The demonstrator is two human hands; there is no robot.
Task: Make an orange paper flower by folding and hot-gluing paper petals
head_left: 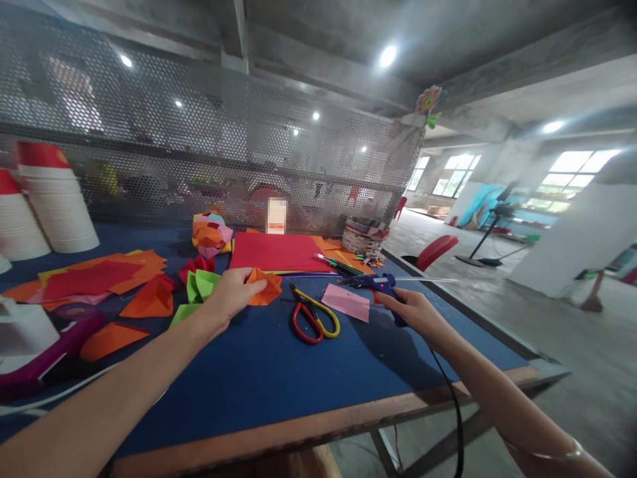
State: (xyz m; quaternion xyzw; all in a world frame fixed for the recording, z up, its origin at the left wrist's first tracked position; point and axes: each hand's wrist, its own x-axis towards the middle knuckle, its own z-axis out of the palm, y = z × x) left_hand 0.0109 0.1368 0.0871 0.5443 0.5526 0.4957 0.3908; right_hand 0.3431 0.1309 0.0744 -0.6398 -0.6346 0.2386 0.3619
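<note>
My left hand (237,290) pinches a folded orange paper piece (265,287) above the blue tabletop. On the right, my right hand (413,312) is wrapped round the handle of a blue glue gun (382,284), its nozzle pointing left and a clear glue stick (428,279) sticking out behind. Between the hands lie scissors (313,318) with one red and one yellow handle, and a pink paper piece (346,302). Folded green paper (202,285) and a folded orange piece (149,297) sit beside my left forearm.
Red paper sheets (279,251) lie at the back, near a multicoloured paper ball (212,232) and a basket (365,234). Stacked paper cups (60,206) stand far left, behind a purple-and-white tool (60,345). A black cord (455,405) hangs over the table's front edge (318,425).
</note>
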